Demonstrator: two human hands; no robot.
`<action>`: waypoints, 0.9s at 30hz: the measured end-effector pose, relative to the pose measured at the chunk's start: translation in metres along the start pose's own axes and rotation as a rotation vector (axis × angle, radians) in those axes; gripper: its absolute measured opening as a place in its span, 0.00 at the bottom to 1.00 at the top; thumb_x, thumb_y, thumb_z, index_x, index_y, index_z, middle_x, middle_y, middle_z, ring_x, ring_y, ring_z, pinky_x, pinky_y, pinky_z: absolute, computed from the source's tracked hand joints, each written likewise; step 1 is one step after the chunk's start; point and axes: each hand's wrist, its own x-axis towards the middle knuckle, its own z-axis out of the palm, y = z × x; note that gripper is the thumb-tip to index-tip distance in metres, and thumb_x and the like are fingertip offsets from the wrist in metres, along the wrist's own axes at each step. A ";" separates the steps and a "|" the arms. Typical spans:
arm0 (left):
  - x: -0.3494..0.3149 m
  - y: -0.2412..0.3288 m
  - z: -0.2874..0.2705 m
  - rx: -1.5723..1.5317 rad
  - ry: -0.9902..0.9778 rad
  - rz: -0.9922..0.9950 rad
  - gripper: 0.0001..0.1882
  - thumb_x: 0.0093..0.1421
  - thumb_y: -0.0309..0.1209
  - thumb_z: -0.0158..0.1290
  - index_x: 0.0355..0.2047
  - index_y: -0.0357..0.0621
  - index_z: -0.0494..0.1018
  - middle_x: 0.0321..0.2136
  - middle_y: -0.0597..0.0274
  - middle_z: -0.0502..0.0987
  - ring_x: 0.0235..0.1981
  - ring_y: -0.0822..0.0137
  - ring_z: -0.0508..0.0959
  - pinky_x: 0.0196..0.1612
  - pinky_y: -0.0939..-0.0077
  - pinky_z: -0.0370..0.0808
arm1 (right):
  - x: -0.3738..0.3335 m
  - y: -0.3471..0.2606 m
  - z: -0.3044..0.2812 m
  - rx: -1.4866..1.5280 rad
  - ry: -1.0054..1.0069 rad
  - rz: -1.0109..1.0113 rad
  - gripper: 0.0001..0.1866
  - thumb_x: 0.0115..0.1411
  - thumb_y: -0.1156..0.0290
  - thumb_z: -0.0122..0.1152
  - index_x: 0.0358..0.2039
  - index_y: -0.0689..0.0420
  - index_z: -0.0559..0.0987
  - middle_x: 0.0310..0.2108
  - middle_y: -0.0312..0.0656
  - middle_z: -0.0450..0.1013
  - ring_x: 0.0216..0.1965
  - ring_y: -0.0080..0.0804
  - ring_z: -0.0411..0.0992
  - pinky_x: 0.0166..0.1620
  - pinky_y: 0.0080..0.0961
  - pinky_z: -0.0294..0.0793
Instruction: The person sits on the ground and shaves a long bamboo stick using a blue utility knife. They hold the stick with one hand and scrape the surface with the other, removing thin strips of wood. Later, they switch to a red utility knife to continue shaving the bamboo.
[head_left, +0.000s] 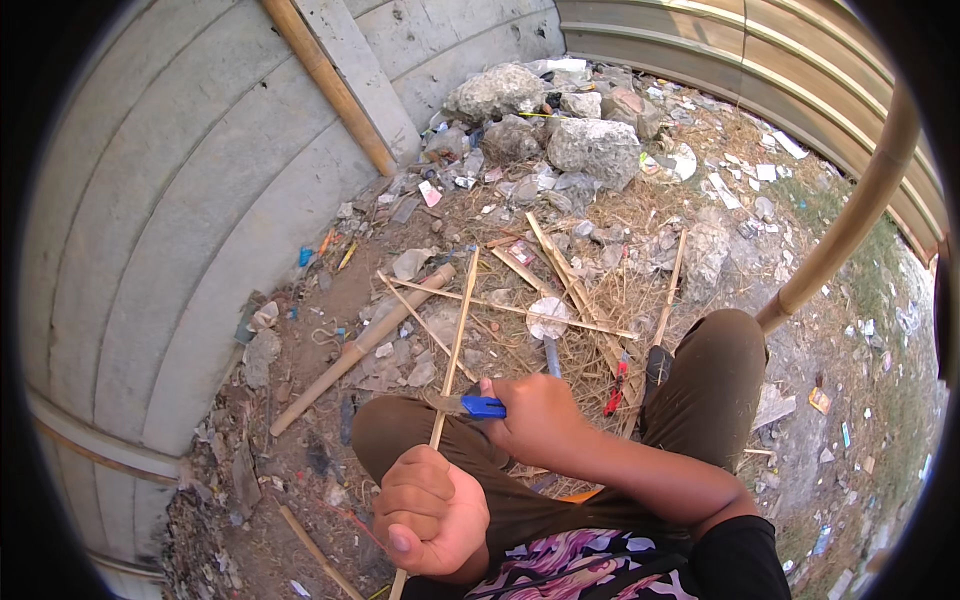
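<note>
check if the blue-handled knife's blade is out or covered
Out: its grey blade shows beyond the blue handle in the right hand, at the bamboo strip.

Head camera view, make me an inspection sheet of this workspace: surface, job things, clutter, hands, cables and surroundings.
Surface: dirt ground, uneven, with dry straw over part of it.
Job's things: a long bamboo strip; a blue-handled knife, its blade crossing the strip.
Clutter: red-and-black tool, lying bamboo pole, loose bamboo strips, pale rocks, white scraps.
Hands: left hand closed around the strip; right hand gripping the knife's handle.
Cables: nothing seen for certain.
Surroundings: grey panel wall on the left; corrugated wall at upper right.
</note>
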 end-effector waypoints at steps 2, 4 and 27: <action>-0.001 0.000 0.003 0.031 -0.007 0.061 0.26 0.66 0.35 0.39 0.10 0.52 0.47 0.07 0.72 0.48 0.09 0.75 0.48 0.19 0.74 0.46 | 0.007 0.004 -0.005 -0.040 -0.020 0.042 0.19 0.64 0.63 0.55 0.18 0.59 0.76 0.12 0.52 0.69 0.15 0.55 0.71 0.22 0.47 0.71; -0.001 0.000 0.004 0.034 0.003 0.073 0.26 0.65 0.34 0.40 0.09 0.51 0.48 0.06 0.72 0.49 0.07 0.75 0.48 0.16 0.75 0.46 | 0.009 0.007 -0.007 -0.087 -0.041 0.076 0.19 0.64 0.63 0.54 0.19 0.59 0.77 0.12 0.52 0.69 0.16 0.56 0.72 0.23 0.48 0.72; -0.012 0.057 0.016 -0.078 0.169 -0.003 0.24 0.59 0.38 0.45 0.09 0.59 0.50 0.06 0.79 0.53 0.08 0.77 0.51 0.15 0.76 0.47 | 0.057 0.116 0.005 -0.076 -0.012 0.637 0.16 0.56 0.63 0.56 0.29 0.66 0.81 0.27 0.61 0.77 0.31 0.56 0.79 0.35 0.47 0.78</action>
